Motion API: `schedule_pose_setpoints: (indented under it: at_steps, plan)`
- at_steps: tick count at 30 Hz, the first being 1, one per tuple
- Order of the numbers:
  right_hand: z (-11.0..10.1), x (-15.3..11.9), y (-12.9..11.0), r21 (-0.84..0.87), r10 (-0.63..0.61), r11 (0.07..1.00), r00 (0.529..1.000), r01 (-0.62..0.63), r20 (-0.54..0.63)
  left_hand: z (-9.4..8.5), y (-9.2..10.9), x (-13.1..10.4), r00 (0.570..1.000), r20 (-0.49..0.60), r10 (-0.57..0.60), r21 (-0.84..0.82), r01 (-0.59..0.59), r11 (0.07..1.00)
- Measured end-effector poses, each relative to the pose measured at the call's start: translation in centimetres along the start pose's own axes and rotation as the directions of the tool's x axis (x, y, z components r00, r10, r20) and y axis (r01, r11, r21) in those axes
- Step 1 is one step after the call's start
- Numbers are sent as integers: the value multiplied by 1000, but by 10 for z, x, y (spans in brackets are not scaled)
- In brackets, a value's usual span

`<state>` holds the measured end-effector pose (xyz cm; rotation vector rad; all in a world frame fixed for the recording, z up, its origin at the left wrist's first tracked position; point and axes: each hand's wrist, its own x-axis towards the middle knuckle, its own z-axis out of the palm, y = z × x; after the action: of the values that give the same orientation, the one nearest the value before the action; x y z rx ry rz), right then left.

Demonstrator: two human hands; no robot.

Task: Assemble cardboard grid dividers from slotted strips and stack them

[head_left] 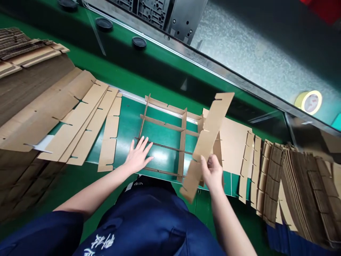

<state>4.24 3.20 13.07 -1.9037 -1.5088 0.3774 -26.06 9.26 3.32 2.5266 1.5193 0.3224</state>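
A partly slotted cardboard divider grid (182,142) stands on the green table in front of me, its strips crossing on edge. My left hand (137,154) lies over the grid's left side with its fingers spread, touching or just above a strip there. In my right hand (213,172) is a notched cardboard strip (207,142), pinched near its lower half and held slanted above the right part of the grid. That strip hides some of the grid's right-hand crossings. Left of the grid, a single notched cardboard strip (109,137) lies flat.
Overlapping notched strips (80,121) and a tall cardboard stack (32,81) lie at the left. Flat cardboard (233,138) and rows of strips (301,192) are at the right. Beyond a metal rail sit black round discs (139,42) and a yellow tape roll (309,102).
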Motion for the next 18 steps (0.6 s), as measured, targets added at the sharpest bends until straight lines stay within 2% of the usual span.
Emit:
schedule_pose_setpoints:
  at_steps: [3,6,8,12,18]
  plan:
    - [45,-6,-8,123,56,990,995,-66,81,21,0,-11,999,42,-8,24,7,1000]
    - [86,-3,-21,113,25,993,993,-38,115,22,2,-13,998,48,-31,49,28,998]
    - [106,1,-29,59,2,998,993,-9,115,18,3,-11,997,63,-38,62,34,998]
    - [128,11,-43,-176,12,984,989,15,148,13,4,-9,997,67,-32,62,28,998]
    - [149,24,-58,-496,139,867,976,-37,169,12,2,-11,998,66,-11,-21,12,1000]
